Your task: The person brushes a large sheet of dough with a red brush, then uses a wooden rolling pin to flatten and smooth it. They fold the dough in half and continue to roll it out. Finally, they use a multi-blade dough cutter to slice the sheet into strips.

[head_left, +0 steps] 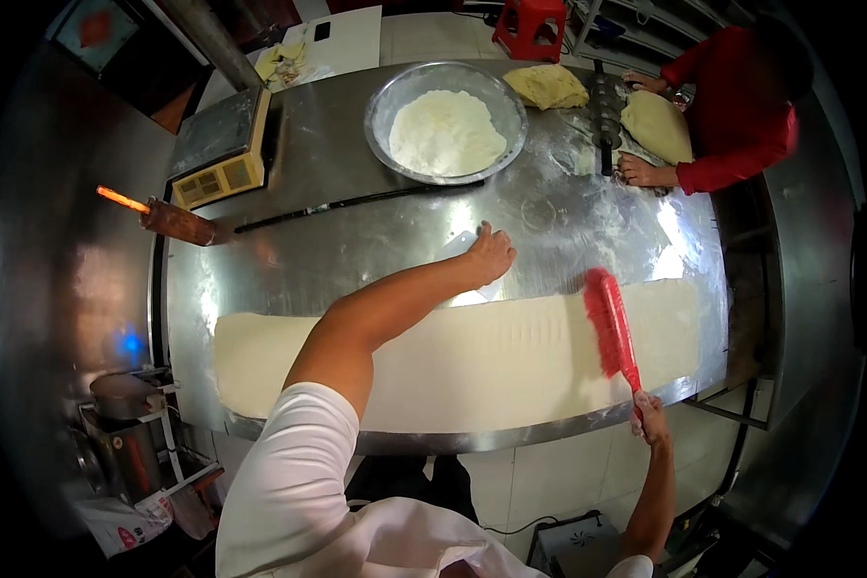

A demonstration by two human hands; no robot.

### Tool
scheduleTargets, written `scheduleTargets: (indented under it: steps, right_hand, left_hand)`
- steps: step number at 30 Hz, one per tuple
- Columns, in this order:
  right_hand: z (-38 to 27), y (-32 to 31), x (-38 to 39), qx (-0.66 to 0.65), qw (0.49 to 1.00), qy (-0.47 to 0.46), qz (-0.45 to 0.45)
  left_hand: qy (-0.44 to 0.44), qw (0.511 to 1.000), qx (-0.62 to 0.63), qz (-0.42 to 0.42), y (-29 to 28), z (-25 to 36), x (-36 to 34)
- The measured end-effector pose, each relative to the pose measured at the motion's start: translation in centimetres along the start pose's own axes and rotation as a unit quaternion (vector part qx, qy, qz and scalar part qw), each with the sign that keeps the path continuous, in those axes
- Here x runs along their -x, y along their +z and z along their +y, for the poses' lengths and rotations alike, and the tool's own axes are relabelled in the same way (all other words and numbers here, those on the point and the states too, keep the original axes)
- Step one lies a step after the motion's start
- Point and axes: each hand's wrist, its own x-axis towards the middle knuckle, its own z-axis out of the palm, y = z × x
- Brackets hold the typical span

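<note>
My left hand [486, 257] reaches over the steel worktable [328, 241], its fingers curled on a flat metal scraper [462, 246] that it partly covers. My right hand [649, 416] grips the handle of a red long-bristled brush [607, 323], whose head is over the right part of a long, pale rolled dough sheet [482, 366]. That sheet lies along the table's near edge, partly hidden behind my left arm. A thin black rod [347, 203] lies across the table just beyond my left hand, below a large steel bowl of white flour [443, 135].
A scale [217, 135] and wooden roller [178, 222] sit at the left. At the back right, a co-worker in red [742, 144] has hands on a dark roller [606, 125] beside pale dough [655, 125] and yellowish dough [544, 85]. A red stool [530, 29] stands behind.
</note>
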Motion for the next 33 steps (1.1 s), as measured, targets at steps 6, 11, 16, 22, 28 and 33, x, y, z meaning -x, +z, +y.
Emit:
scheduleTargets:
  steps: [6, 11, 16, 22, 28, 33]
  right_hand:
    - [-0.7, 10.4, 1.5, -0.072, 0.997, 0.006, -0.018]
    - [-1.5, 18.6, 1.7, -0.167, 0.983, -0.024, -0.068]
    - [-2.3, 19.6, 4.4, -0.136, 0.99, 0.013, -0.044]
    - [-4.5, 22.4, 3.8, -0.125, 0.987, 0.008, -0.099]
    - [-8.0, 35.2, -0.2, -0.028, 0.964, 0.079, -0.251]
    - [-10.8, 49.0, -5.6, 0.077, 0.932, 0.001, -0.355]
  left_hand:
    - [-0.014, 0.996, 0.041, 0.081, 3.0, 0.5, 3.5]
    - [-0.062, 0.992, 0.067, 0.091, 6.8, -0.4, 3.7]
    - [-0.091, 0.988, 0.122, -0.023, 1.5, -1.0, 6.0]
    - [-0.236, 0.883, 0.405, 0.013, 4.6, -5.6, 11.3]
    - [-0.275, 0.61, 0.715, 0.202, 15.0, -18.8, 28.9]
    - [-0.578, 0.452, 0.674, 0.084, 24.5, -22.8, 44.6]
